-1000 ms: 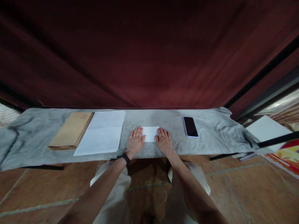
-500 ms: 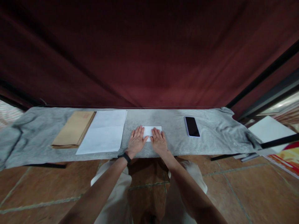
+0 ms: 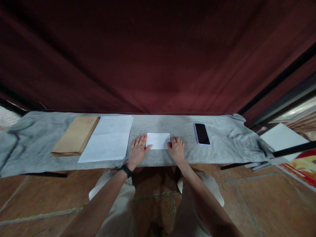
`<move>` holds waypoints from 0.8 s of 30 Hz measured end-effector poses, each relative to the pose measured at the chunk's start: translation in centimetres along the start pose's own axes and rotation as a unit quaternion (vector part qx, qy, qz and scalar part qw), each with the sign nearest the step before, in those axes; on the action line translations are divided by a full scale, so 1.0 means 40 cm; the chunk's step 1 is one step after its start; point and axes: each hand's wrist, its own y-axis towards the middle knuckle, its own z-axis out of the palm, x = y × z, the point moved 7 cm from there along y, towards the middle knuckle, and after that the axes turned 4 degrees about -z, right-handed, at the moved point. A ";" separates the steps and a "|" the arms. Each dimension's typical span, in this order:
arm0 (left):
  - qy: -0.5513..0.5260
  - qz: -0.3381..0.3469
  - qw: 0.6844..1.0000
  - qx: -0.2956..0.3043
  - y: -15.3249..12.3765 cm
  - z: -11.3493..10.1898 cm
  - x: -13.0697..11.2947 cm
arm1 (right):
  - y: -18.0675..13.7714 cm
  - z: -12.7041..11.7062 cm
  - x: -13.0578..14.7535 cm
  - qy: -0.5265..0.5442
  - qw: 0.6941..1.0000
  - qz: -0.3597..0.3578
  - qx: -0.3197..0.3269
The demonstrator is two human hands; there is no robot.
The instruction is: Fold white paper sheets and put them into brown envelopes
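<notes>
Centre: small white paper [image 3: 158,140], seemingly already folded, is being steadied | left hand [image 3: 137,152] being held spread, thumb on paper | right hand [image 3: 177,150] being held curled, pinch unclear | centre left: large sheets [image 3: 107,140] being left flat, apparently unhandled

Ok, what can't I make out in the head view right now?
All in the head view:
- Small white paper: underside hidden, as it lies on the grey cloth.
- Right hand: too small to tell whether it pinches the paper's edge.
- Brown paper stack: its reddish print is too faint to read.
- Red-and-yellow printed item: cut off by the right edge.
</notes>
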 end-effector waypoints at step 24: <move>-0.401 -0.045 0.913 -0.057 0.051 -0.188 -0.179 | 0.051 -0.033 0.034 0.702 0.703 0.102 0.050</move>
